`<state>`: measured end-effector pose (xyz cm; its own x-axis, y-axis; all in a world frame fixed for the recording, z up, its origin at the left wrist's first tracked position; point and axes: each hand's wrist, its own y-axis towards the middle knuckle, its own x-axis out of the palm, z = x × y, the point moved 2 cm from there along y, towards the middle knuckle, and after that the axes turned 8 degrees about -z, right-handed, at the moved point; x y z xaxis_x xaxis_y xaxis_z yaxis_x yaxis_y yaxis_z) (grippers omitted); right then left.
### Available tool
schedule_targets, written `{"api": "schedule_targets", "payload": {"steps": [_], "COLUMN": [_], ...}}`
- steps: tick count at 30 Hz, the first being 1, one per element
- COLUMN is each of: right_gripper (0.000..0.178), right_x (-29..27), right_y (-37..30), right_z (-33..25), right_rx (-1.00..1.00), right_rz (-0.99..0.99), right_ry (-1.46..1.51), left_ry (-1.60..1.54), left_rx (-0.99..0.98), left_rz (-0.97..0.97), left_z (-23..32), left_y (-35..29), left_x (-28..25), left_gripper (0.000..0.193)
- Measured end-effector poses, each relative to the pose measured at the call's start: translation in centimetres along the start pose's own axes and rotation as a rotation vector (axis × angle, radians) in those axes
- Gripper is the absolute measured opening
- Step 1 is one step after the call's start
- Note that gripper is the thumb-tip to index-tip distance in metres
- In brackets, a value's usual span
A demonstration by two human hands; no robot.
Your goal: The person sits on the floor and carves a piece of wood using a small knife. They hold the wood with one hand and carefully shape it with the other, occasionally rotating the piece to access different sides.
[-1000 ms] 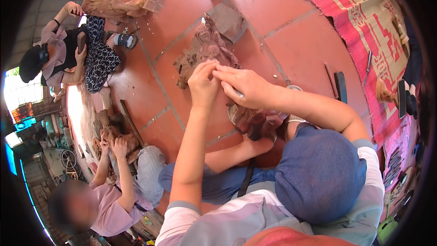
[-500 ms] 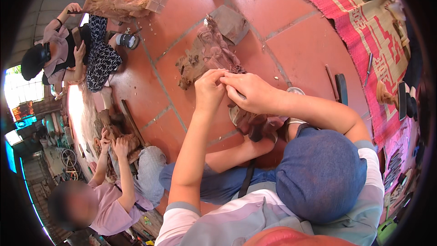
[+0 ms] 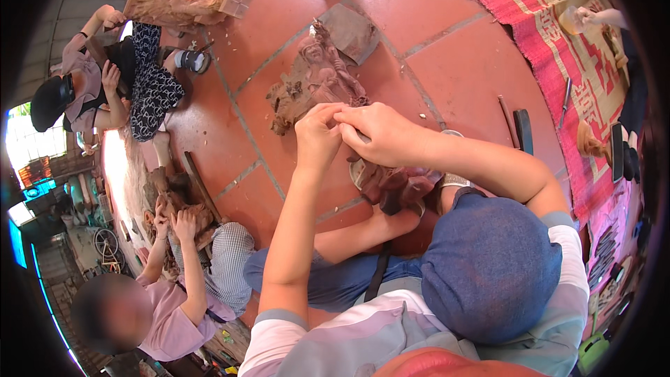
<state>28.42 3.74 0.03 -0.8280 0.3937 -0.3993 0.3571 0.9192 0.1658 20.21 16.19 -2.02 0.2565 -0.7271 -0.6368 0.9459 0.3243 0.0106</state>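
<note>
A reddish-brown carved wooden figure (image 3: 324, 70) lies on the tiled floor in front of me, its lower end reaching back between my feet. My left hand (image 3: 317, 136) is closed in a pinch over the middle of the carving. Pressed against it is my right hand (image 3: 380, 136), its fingers curled. A small dark end shows under the right hand's fingers; what the two hands grip is mostly hidden. Whether the fingertips touch the wood cannot be made out.
Beyond the figure lies a flat grey-brown block (image 3: 351, 33). A dark flat tool (image 3: 523, 132) and a thin stick (image 3: 509, 122) rest to the right, before a red patterned mat (image 3: 558, 91). At left, two people sit with wooden carvings (image 3: 174, 1).
My hands have shifted very slightly but stay together over the carving. At the far right, another person's hand has come in over the mat with a pale object.
</note>
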Motion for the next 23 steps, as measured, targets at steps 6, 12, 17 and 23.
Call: {"api": "schedule_targets", "payload": {"steps": [6,12,17,23], "right_gripper": [0.021,0.015,0.013,0.016], "right_x": [-4.9,-2.7,-0.8,-0.4], "right_y": [3.9,3.0,1.4,0.6], "right_z": [-1.8,-0.1,1.5,0.2], "right_rx": [-0.16,-0.319,-0.308,-0.243], "right_rz": [-0.094,-0.029,-0.131,-0.22], "right_ry": [-0.087,-0.553,-0.564,-0.588], "left_ry": [0.025,0.14,0.132,0.277], "left_rx": [-0.024,0.085,0.093,0.12], "left_rz": [0.067,0.056,0.128,-0.032], "left_z": [2.1,1.4,-0.6,0.2], "left_y": [2.3,2.0,-0.4,-0.6], "left_x": [-3.1,-3.1,-1.1,-1.7], "left_gripper": [0.017,0.014,0.017,0.018]}}
